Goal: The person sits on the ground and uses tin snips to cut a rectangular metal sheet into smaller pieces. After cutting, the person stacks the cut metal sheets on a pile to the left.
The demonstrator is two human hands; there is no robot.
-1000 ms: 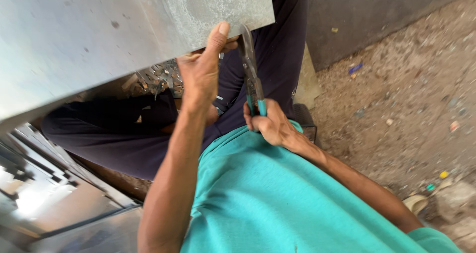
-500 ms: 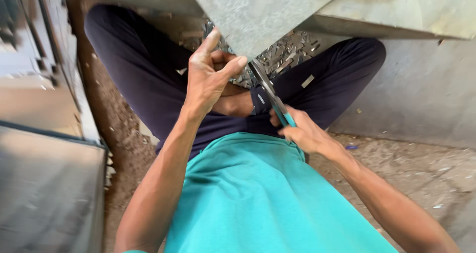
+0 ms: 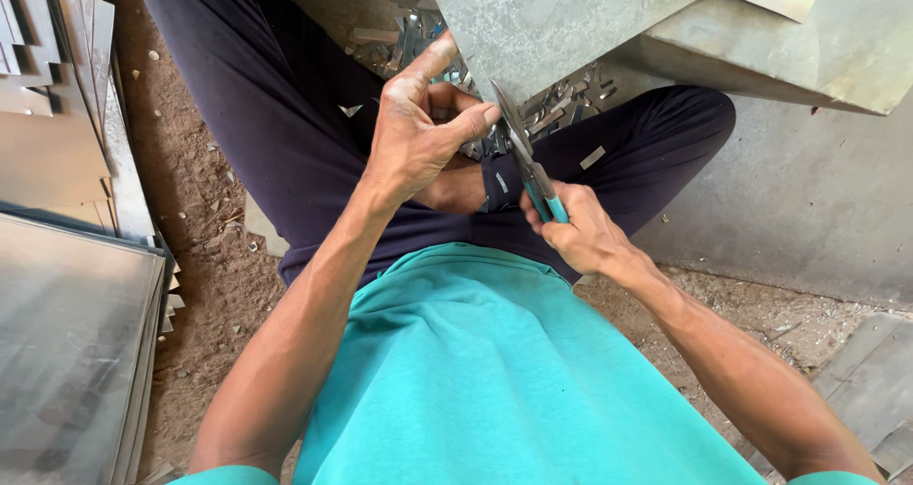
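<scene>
The sheet [image 3: 561, 19] is pinched by the left hand [image 3: 418, 128]; snips [image 3: 528, 166] are gripped in the right hand [image 3: 580, 233]. Many offcuts [image 3: 561, 114] lie cut; the sheet's edge is mid-cut.

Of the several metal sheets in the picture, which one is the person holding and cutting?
The grey sheet at top centre: the left hand grips its lower edge and the snips in the right hand bite into it. The stacked sheets at left lie untouched.
</scene>
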